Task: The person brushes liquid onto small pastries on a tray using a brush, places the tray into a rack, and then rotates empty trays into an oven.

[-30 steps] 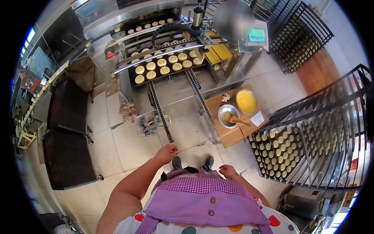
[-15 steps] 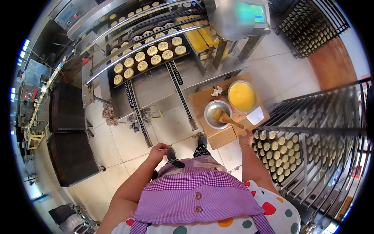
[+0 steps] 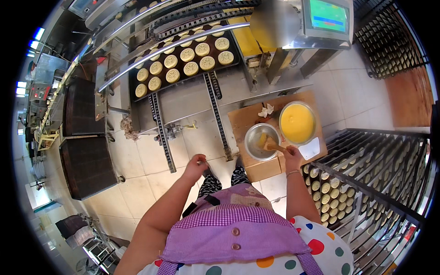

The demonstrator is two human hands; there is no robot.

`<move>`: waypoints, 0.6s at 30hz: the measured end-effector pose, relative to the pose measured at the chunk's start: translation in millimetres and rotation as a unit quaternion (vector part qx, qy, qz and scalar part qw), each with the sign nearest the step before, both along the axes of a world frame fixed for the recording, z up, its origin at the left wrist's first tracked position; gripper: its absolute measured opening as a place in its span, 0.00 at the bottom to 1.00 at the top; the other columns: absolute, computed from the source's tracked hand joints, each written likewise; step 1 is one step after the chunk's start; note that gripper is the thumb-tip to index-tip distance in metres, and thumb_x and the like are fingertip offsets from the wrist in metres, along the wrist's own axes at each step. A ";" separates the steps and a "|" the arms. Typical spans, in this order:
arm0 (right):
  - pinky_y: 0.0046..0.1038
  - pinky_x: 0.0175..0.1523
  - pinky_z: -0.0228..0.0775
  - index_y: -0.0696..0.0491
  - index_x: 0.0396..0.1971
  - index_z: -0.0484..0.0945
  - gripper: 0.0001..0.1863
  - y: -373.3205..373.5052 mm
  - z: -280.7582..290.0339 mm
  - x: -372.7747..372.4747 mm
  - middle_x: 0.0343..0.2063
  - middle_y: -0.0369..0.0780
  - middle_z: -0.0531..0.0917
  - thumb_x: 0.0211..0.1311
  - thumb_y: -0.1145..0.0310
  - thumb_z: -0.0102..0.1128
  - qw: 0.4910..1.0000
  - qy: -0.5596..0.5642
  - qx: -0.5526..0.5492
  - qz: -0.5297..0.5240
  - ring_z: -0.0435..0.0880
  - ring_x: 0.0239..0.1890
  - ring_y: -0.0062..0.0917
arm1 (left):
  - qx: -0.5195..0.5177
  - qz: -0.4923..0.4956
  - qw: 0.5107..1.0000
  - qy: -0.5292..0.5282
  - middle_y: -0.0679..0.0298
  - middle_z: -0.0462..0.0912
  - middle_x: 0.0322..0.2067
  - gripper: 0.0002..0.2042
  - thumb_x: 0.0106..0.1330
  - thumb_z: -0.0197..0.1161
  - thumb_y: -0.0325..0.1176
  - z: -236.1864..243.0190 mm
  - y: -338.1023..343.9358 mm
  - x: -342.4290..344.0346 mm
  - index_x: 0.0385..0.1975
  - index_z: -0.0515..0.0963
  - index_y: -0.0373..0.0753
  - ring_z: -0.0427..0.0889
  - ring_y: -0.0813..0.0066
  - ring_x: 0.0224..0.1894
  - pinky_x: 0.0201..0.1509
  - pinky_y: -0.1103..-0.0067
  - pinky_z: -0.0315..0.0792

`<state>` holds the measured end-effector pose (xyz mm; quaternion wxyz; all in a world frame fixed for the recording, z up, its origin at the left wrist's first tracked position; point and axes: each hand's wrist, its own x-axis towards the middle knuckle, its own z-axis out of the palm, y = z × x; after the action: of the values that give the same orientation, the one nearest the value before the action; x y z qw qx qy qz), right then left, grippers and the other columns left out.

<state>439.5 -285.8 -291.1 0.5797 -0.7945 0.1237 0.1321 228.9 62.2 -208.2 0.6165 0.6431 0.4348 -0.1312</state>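
Observation:
My right hand (image 3: pixel 293 158) is closed around the wooden handle of a pastry brush (image 3: pixel 275 146). The bristle end rests inside a steel bowl (image 3: pixel 248 145), pale at the bottom. Beside it stands a larger steel bowl of yellow liquid, like egg wash (image 3: pixel 298 123). Both bowls sit on a cardboard box (image 3: pixel 261 170). My left hand (image 3: pixel 197 166) hangs in the air above the floor, fingers curled in, with nothing visible in it. Ahead, a dark baking tray (image 3: pixel 183 78) carries rows of round, stamped pale cakes (image 3: pixel 187 54) on the machine.
Two chain rails (image 3: pixel 217 117) stick out of the machine toward me. At right stands a rack (image 3: pixel 366 158) loaded with trays of cakes. Dark trays (image 3: pixel 87 167) lie at left. A screen (image 3: pixel 327 16) is on the machine's right; crumpled paper (image 3: pixel 266 110) lies by the bowls.
My right hand has moved up the box's near side and taken hold of the brush handle. My left hand has shifted slightly forward and right. The view has moved closer to the machine.

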 end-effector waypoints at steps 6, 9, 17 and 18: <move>0.18 0.43 0.70 0.58 0.33 0.78 0.08 67.0 14.4 10.8 0.35 0.38 0.80 0.49 0.79 0.62 0.989 -0.038 -0.007 0.140 0.78 0.35 0.18 | -0.085 0.197 0.976 -0.020 0.65 0.71 0.42 0.18 0.55 0.55 0.24 -30.3 51.6 19.7 0.47 0.66 0.43 0.75 0.70 0.40 0.40 0.74 0.69; 0.21 0.50 0.68 0.57 0.36 0.79 0.11 59.7 -86.5 2.7 0.40 0.39 0.81 0.50 0.80 0.60 0.992 -0.023 0.069 0.099 0.79 0.43 0.22 | -0.118 0.300 0.945 -0.064 0.63 0.69 0.46 0.17 0.60 0.54 0.26 -43.7 69.6 35.5 0.49 0.63 0.44 0.75 0.63 0.43 0.44 0.67 0.72; 0.31 0.48 0.69 0.56 0.38 0.79 0.13 40.0 -25.7 34.4 0.40 0.46 0.81 0.52 0.70 0.59 0.989 -0.078 -0.036 0.116 0.80 0.44 0.32 | -0.182 0.473 0.851 -0.134 0.58 0.70 0.41 0.10 0.65 0.47 0.26 -46.5 88.7 20.8 0.45 0.63 0.36 0.73 0.57 0.46 0.51 0.62 0.72; 0.33 0.47 0.70 0.57 0.36 0.79 0.12 16.6 -18.5 44.6 0.40 0.47 0.81 0.52 0.68 0.61 0.991 -0.089 -0.086 0.044 0.81 0.42 0.32 | -0.204 0.468 0.850 -0.128 0.59 0.73 0.38 0.07 0.66 0.46 0.27 -39.1 81.2 25.9 0.39 0.68 0.34 0.75 0.60 0.44 0.51 0.67 0.73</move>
<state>484.1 -269.1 -309.6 0.5120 -0.8544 0.0477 0.0749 254.7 143.4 -247.3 0.7726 0.2342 0.5651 0.1702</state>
